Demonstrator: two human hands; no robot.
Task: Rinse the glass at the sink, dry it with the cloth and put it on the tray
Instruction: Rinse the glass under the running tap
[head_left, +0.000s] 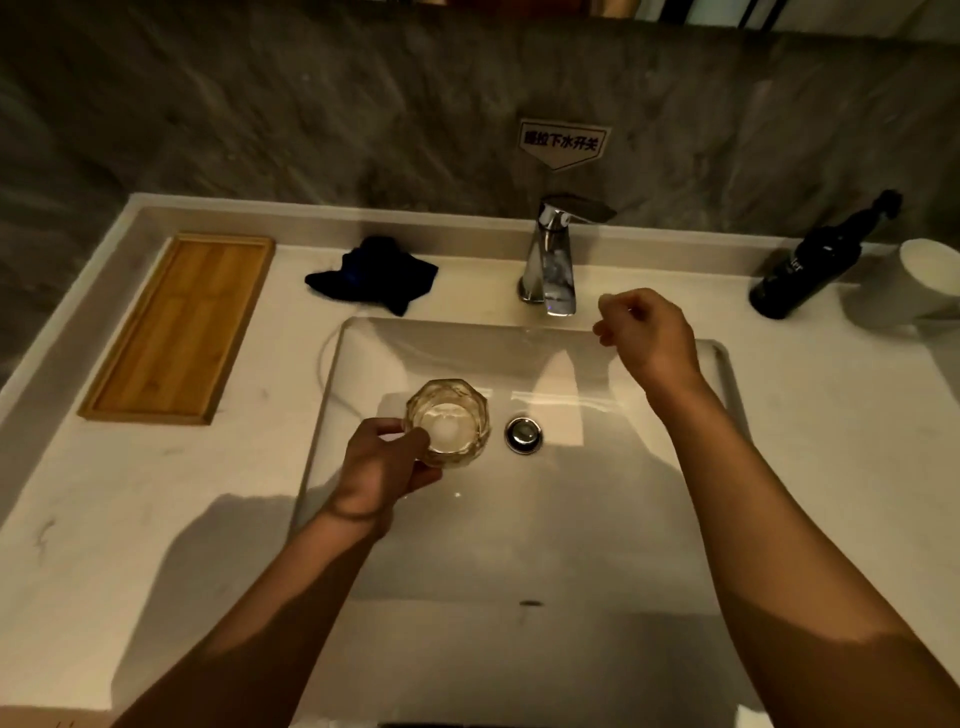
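Observation:
My left hand (382, 467) grips a faceted clear glass (451, 419), held upright over the left part of the sink basin (597, 519), just left of the drain (524, 434). My right hand (649, 332) hovers loosely curled with nothing in it, right of the chrome tap (553, 260) and above the basin's back edge. No water stream shows from the spout. A dark blue cloth (374, 275) lies crumpled on the counter behind the basin, left of the tap. The wooden tray (179, 325) lies at the far left of the counter.
A dark bottle (810, 265) leans at the back right of the counter, with a white mug (919, 280) beside it. A grey stone wall with a small sign (562, 143) rises behind the tap. The white counter (130, 519) surrounds the basin.

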